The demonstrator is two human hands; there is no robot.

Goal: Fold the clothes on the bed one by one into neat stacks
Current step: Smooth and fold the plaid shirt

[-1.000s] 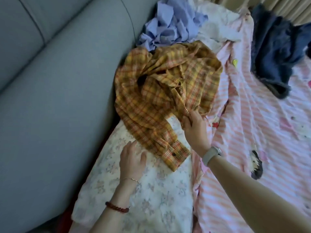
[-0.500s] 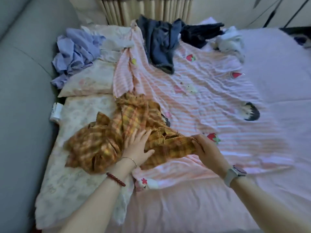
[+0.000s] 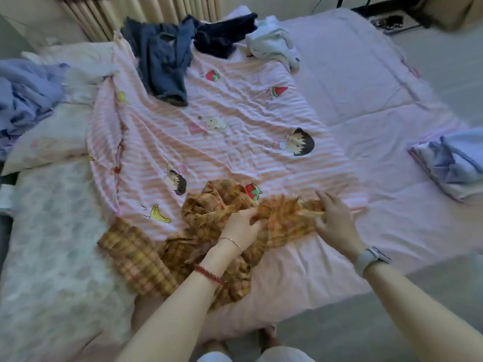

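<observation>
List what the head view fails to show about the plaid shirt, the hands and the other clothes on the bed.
- Plaid shirt: bunched, collar and buttons hidden in folds; the left forearm covers its near part.
- Right hand: motion-blurred fingertips, grip on the cloth unclear.
- Left hand: fingertips buried in fabric.
- Lilac garment: cut off by the left edge.
- Folded pile: cut off by the right edge.
</observation>
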